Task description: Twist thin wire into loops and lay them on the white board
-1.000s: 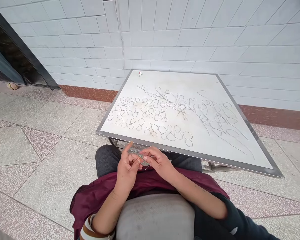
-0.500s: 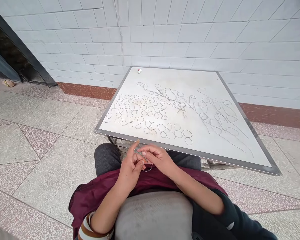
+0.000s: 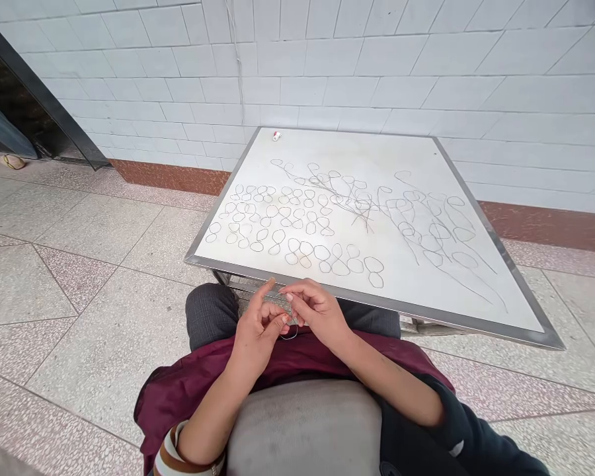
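Note:
Over my lap, just short of the table's front edge, both hands work on one thin wire (image 3: 289,338), whose rounded loop hangs below the fingers. My left hand (image 3: 258,330) pinches it between thumb and fingers, with the index finger raised towards the table. My right hand (image 3: 317,312) is closed, thumb against the fingertips, on the upper part of the wire. The fingers hide much of the wire. Beyond them, on the white tabletop (image 3: 377,149), lie several figure-eight wire shapes (image 3: 278,242) in rows.
Long looped wires (image 3: 434,244) spread over the table's middle and right side. A small red and white object (image 3: 276,136) sits at its far left corner. The metal table rim (image 3: 357,295) is close in front of my hands. A tiled wall (image 3: 327,73) stands behind.
My right hand has risen slightly and its fingertips have drawn a little away from my left hand. The left hand stays nearly in place. The view has shifted slightly.

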A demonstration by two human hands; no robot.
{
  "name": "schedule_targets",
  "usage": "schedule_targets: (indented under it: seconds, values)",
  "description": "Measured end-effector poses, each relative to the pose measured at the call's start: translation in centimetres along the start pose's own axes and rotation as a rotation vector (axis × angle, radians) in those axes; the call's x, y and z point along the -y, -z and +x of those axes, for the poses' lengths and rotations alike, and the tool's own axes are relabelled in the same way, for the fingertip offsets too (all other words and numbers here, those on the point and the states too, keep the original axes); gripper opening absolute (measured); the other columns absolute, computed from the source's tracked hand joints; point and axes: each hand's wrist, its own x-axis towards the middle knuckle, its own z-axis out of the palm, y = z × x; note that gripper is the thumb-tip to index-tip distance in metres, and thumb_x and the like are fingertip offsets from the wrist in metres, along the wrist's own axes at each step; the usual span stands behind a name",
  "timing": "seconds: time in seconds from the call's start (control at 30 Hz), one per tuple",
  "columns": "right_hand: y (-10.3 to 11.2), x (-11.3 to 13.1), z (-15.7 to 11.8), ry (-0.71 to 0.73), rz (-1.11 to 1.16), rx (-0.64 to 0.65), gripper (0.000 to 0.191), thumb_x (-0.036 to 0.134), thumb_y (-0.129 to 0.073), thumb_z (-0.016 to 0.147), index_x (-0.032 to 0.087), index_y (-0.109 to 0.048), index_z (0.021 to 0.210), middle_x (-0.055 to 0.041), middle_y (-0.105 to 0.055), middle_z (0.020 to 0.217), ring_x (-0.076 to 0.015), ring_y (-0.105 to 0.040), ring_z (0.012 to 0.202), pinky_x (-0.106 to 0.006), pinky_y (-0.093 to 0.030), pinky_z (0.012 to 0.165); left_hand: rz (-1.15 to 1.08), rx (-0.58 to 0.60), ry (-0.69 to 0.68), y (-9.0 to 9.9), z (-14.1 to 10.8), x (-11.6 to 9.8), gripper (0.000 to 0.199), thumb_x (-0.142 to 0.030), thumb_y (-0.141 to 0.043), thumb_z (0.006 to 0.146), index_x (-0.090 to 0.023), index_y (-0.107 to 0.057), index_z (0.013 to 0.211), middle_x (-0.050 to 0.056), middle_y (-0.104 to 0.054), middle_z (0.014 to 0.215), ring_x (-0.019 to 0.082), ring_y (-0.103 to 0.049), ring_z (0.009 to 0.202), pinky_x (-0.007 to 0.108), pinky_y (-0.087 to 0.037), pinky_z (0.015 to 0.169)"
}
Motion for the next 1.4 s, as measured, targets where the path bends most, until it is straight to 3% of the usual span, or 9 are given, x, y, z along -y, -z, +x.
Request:
schedule_targets:
  seconds: [0.17,0.3,0.43,0.53,0.6,0.77,1.0,1.2,1.4]
  values:
    - [-0.1,0.2,0.1,-0.063,0.081,-0.061,0.015,0.033,-0.058,0.088,0.023,-0.068,0.095,-0.0001,-0.054,0.084,-0.0075,-0.054,0.054,-0.021,-0.049,0.045,-0.108,-0.013,0.026,-0.2,-0.2,0.1,0.071,-0.025,-0.073,0.076,-0.021,-0.04,0.138,0.0,-0.064,0.082,0.014,-0.059,0.075,0.028,-0.047,0.075]
    - [0.2,0.1,0.3,-0.041,0.094,-0.016,0.021,0.033,-0.056,0.09,0.025,-0.064,0.107,-0.0007,-0.052,0.084,-0.0098,-0.052,0.061,-0.02,-0.049,0.046,-0.094,-0.069,0.009,-0.4,-0.3,0.3,0.062,-0.025,-0.071,0.078,-0.02,-0.045,0.134,-0.001,-0.065,0.08,0.013,-0.058,0.074,0.027,-0.047,0.074]
    - [1.2,0.3,1.0,0.048,0.017,0.156,0.024,0.033,-0.054,0.092,0.028,-0.065,0.113,-0.0041,-0.052,0.094,-0.0139,-0.054,0.077,-0.023,-0.051,0.056,-0.036,-0.08,-0.005,-0.4,-0.3,0.3,0.057,-0.025,-0.068,0.08,-0.019,-0.047,0.133,-0.001,-0.065,0.078,0.012,-0.054,0.067,0.025,-0.043,0.066]
    - [1.8,0.6,1.8,0.048,-0.018,0.332,0.021,0.033,-0.055,0.092,0.027,-0.066,0.109,-0.0032,-0.056,0.095,-0.0106,-0.053,0.067,-0.024,-0.049,0.058,-0.038,-0.098,-0.023,-0.3,-0.4,0.3,0.056,-0.025,-0.069,0.079,-0.02,-0.049,0.131,-0.002,-0.064,0.076,0.012,-0.055,0.07,0.025,-0.043,0.069]
    - [2.0,0.8,2.1,0.05,-0.061,0.379,0.02,0.03,-0.053,0.093,0.026,-0.066,0.109,-0.0029,-0.057,0.095,-0.0093,-0.053,0.064,-0.024,-0.048,0.06,-0.053,-0.106,-0.019,-0.3,-0.4,0.4,0.057,-0.024,-0.07,0.078,-0.021,-0.049,0.131,-0.002,-0.065,0.078,0.012,-0.055,0.072,0.025,-0.043,0.071]
    - [2.0,1.4,2.4,0.095,-0.183,0.383,0.014,0.024,-0.053,0.092,0.023,-0.066,0.098,-0.0018,-0.056,0.088,-0.0121,-0.054,0.074,-0.025,-0.045,0.066,-0.097,-0.107,0.017,-0.3,-0.5,0.5,0.059,-0.022,-0.073,0.076,-0.021,-0.051,0.13,-0.003,-0.062,0.075,0.011,-0.054,0.07,0.024,-0.042,0.07]
    - [2.2,1.5,2.6,0.134,-0.201,0.374,0.011,0.024,-0.049,0.095,0.022,-0.06,0.094,-0.0015,-0.053,0.089,-0.0121,-0.055,0.074,-0.028,-0.046,0.071,-0.365,-0.061,0.117,-0.7,-0.9,0.1,0.052,-0.027,-0.072,0.078,-0.019,-0.054,0.127,0.0,-0.062,0.079,0.01,-0.053,0.069,0.023,-0.041,0.064]
    - [2.0,1.9,2.5,0.198,-0.28,0.389,0.014,0.028,-0.047,0.097,0.023,-0.06,0.094,-0.0023,-0.052,0.087,-0.0146,-0.052,0.08,-0.029,-0.044,0.076,-0.276,-0.121,0.091,-0.8,-0.9,-0.1,0.055,-0.024,-0.077,0.072,-0.02,-0.057,0.123,-0.003,-0.061,0.073,0.009,-0.05,0.065,0.022,-0.038,0.059]
    - [2.6,2.3,2.6,0.152,-0.218,0.512,0.025,0.036,-0.039,0.1,0.022,-0.06,0.097,-0.003,-0.048,0.093,-0.0126,-0.05,0.075,-0.027,-0.046,0.07,-0.235,-0.13,0.073,-0.5,-0.9,0.2,0.054,-0.027,-0.076,0.072,-0.019,-0.058,0.123,-0.001,-0.063,0.073,0.012,-0.054,0.068,0.023,-0.035,0.054]
